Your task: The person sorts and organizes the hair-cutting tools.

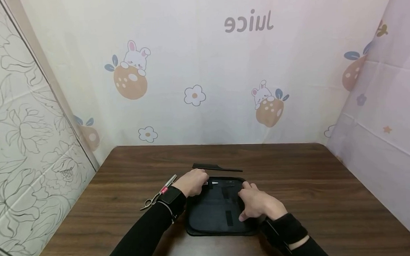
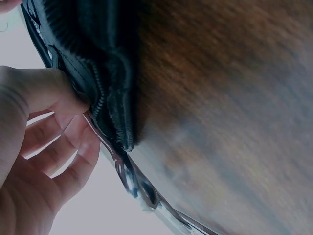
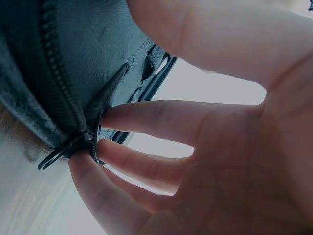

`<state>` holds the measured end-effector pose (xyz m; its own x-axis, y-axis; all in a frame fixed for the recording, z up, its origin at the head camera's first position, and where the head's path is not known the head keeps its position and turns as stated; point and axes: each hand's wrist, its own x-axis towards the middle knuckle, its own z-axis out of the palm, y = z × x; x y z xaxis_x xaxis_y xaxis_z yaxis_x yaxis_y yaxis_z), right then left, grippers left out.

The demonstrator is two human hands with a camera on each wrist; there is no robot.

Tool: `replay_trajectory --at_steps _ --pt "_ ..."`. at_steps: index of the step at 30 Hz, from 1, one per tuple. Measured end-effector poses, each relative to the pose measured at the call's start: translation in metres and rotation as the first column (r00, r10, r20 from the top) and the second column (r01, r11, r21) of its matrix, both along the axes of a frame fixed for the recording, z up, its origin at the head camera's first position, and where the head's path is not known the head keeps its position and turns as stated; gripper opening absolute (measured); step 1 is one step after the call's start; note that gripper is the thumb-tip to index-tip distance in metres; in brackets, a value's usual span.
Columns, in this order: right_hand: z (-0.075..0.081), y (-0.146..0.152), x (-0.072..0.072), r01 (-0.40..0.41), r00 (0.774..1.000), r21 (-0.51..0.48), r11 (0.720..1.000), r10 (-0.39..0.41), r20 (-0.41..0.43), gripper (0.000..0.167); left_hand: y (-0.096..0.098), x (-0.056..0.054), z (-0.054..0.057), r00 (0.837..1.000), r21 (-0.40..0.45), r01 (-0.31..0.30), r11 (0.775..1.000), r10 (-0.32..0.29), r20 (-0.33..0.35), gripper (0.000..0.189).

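Black case [image 1: 209, 215], black comb [image 1: 206, 166]; silver scissors [image 1: 170, 181], red label [image 1: 164, 190]; brown wood-grain table [image 1: 296, 173]; white backdrop [image 1: 198, 55], orange fruit print [image 1: 130, 87].

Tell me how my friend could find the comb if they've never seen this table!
Start at the brown table and find the black case on it. Just past the case's far edge lies the thin black comb. Unlike the silvery scissors to the left, it's all dark, with a narrow tail and no finger loops.

Backdrop [image 1: 195, 59] — pale cloth, rabbit-and-fruit print | left panel [image 1: 29, 124] — line-drawn flowers | tabletop [image 1: 314, 184]: dark brown woodgrain
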<state>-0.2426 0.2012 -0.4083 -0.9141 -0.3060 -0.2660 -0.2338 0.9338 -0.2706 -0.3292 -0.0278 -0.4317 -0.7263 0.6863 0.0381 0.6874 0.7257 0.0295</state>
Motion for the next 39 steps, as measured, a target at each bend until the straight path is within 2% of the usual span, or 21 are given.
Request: replay_trajectory --at_steps 10,26,39 --pt "0.0006 0.0009 0.0007 -0.002 1.000 0.000 1.000 0.002 -0.004 0.065 0.0022 0.0006 0.0010 1.000 -0.015 -0.013 1.000 0.013 0.000 0.012" --pt "-0.0015 0.0012 0.0009 0.005 1.000 -0.005 1.000 -0.005 -0.006 0.060 0.0032 -0.0001 -0.0008 1.000 -0.029 -0.001 1.000 0.001 -0.018 0.015" --pt "-0.0021 0.0006 -0.0005 0.001 1.000 0.005 1.000 -0.001 -0.013 0.059 0.0041 -0.0030 0.0014 1.000 -0.012 0.001 1.000 -0.001 0.022 0.018"
